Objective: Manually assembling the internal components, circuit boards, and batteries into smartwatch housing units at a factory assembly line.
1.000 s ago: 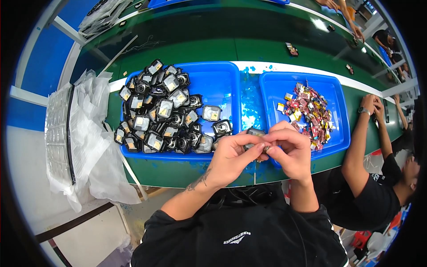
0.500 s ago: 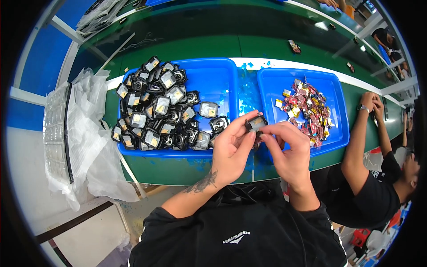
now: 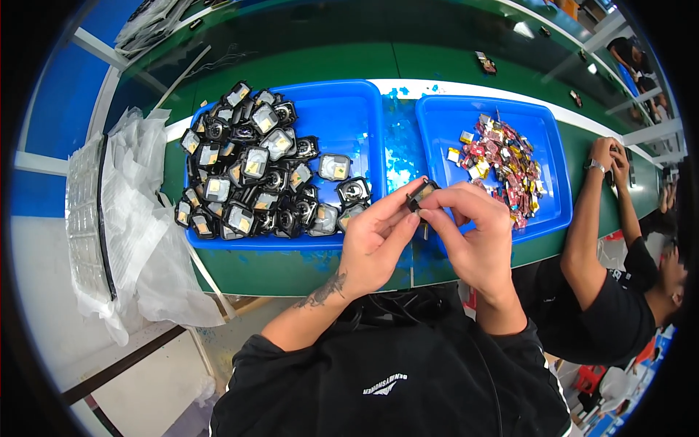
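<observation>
My left hand (image 3: 375,244) and my right hand (image 3: 473,237) meet over the green table's front edge, both pinching one small black square part (image 3: 421,195) with a pale face. Just behind the hands are two blue trays. The left tray (image 3: 357,109) holds a heap of several similar black square parts (image 3: 247,171) with yellowish centres. The right tray (image 3: 542,135) holds a pile of small red and yellow pieces (image 3: 502,164). My hands are nearest the gap between the two trays.
A crumpled heap of clear plastic bags (image 3: 120,211) lies at the left on a white surface. Another person in a black shirt (image 3: 611,291) sits at the right with both hands raised on the table. The green table (image 3: 291,58) stretches back with a few small items.
My hands have lifted slightly and turned the black part between the fingers; my left fingers now reach further over it. The trays and the neighbour hardly moved.
</observation>
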Action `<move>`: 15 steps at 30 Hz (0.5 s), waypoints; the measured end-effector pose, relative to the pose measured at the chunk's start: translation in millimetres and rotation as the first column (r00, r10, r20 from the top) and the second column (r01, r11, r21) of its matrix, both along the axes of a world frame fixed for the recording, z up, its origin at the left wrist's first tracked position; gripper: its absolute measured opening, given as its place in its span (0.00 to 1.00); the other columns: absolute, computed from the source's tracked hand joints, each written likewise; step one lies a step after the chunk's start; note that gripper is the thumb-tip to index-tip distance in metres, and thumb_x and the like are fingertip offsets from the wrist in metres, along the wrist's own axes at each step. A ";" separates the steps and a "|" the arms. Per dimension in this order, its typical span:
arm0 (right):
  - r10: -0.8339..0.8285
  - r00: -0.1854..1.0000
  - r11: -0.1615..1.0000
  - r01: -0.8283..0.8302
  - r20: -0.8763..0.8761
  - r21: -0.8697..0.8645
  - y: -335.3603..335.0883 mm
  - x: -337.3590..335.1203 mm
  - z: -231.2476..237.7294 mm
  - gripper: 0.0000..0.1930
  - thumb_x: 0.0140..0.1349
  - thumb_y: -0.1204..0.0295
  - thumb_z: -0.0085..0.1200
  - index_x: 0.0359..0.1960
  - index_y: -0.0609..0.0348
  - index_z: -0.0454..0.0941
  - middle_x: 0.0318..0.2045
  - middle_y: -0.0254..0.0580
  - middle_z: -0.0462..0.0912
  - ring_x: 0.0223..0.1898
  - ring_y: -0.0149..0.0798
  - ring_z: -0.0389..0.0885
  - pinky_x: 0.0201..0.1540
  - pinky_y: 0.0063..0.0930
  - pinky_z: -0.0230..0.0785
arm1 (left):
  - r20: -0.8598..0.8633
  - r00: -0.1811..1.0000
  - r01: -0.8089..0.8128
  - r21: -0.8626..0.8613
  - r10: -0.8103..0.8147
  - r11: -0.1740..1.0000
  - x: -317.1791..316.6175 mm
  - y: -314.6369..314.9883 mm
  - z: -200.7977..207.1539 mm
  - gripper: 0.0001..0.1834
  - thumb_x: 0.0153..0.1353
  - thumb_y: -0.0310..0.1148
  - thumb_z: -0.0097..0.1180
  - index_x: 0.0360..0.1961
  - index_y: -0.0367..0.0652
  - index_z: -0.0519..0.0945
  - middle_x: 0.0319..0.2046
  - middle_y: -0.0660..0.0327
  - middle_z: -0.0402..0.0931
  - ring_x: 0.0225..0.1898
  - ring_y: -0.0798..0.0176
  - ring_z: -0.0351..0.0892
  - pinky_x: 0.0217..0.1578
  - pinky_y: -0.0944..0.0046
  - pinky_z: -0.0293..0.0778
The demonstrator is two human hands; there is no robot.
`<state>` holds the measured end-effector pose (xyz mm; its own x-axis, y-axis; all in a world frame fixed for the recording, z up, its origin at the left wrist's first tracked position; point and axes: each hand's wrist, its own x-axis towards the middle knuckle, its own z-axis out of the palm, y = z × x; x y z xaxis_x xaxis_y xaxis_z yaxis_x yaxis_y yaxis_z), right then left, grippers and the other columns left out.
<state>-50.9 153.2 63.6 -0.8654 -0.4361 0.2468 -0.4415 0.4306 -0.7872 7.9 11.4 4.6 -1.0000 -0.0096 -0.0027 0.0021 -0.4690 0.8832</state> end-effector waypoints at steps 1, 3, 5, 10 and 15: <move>0.006 1.000 1.000 -0.006 0.018 -0.006 -0.8 -0.2 0.1 0.04 0.52 0.81 0.62 0.31 0.62 0.82 0.27 0.42 0.83 0.26 0.41 0.79 0.27 0.29 0.69 | 0.003 1.000 0.006 0.001 -0.006 1.000 0.8 -0.7 -0.8 0.25 0.69 0.21 0.47 0.67 0.32 0.63 0.56 0.54 0.73 0.57 0.67 0.72 0.58 0.67 0.68; 0.008 1.000 1.000 -0.007 0.022 -0.018 -0.9 -0.5 -1.9 0.04 0.53 0.81 0.61 0.31 0.62 0.82 0.27 0.42 0.83 0.26 0.41 0.79 0.27 0.30 0.69 | -0.012 1.000 0.004 -0.025 -0.005 1.000 1.9 -1.3 -1.5 0.25 0.69 0.21 0.47 0.66 0.32 0.63 0.57 0.54 0.72 0.57 0.67 0.72 0.59 0.66 0.68; 0.008 1.000 0.999 -0.007 0.026 -0.035 0.6 -0.9 -3.1 0.04 0.53 0.81 0.61 0.31 0.62 0.82 0.27 0.41 0.83 0.26 0.41 0.79 0.27 0.30 0.69 | -0.014 1.000 0.005 -0.040 -0.006 0.999 2.1 -0.1 -1.5 0.25 0.69 0.21 0.47 0.66 0.31 0.63 0.58 0.53 0.72 0.58 0.66 0.72 0.59 0.66 0.67; 0.030 0.996 0.999 -0.027 -0.083 0.030 1.2 -4.4 -2.1 0.05 0.49 0.80 0.64 0.26 0.62 0.78 0.22 0.39 0.79 0.25 0.41 0.75 0.30 0.34 0.66 | -0.036 0.999 0.034 -0.105 -0.038 0.994 4.5 -4.3 1.4 0.25 0.69 0.20 0.46 0.67 0.31 0.62 0.59 0.53 0.71 0.58 0.65 0.72 0.60 0.65 0.67; -0.033 0.999 0.999 0.033 -0.021 -0.017 5.5 -3.6 0.0 0.12 0.44 0.80 0.67 0.23 0.61 0.72 0.23 0.39 0.76 0.26 0.39 0.72 0.32 0.33 0.64 | -0.076 0.993 0.079 -0.070 -0.084 0.994 6.6 -5.3 7.9 0.25 0.70 0.20 0.43 0.67 0.31 0.60 0.59 0.52 0.71 0.59 0.64 0.71 0.61 0.65 0.66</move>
